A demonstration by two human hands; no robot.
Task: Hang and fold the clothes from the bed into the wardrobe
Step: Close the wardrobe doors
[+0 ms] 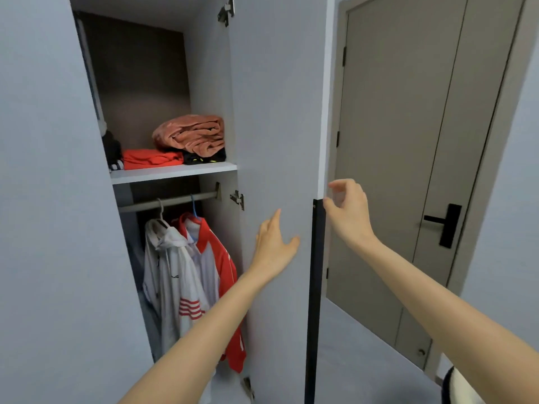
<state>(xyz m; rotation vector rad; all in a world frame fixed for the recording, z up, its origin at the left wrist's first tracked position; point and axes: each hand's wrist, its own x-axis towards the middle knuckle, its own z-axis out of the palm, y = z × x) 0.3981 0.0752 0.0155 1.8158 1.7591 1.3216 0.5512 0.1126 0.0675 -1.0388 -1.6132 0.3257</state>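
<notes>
While the left hand (274,246) lies with straight fingers against the inner face of the open wardrobe door (277,112), the right hand (348,212) hovers loosely curled, grasping nothing, just beside the top of the door's black handle strip (316,287). Left of both hands, a white jacket (172,272) and a red jacket (227,263) hang lengthwise down from the rail (169,201). Folded clothes, among them a red garment (148,158), lie on the shelf (175,172) above.
</notes>
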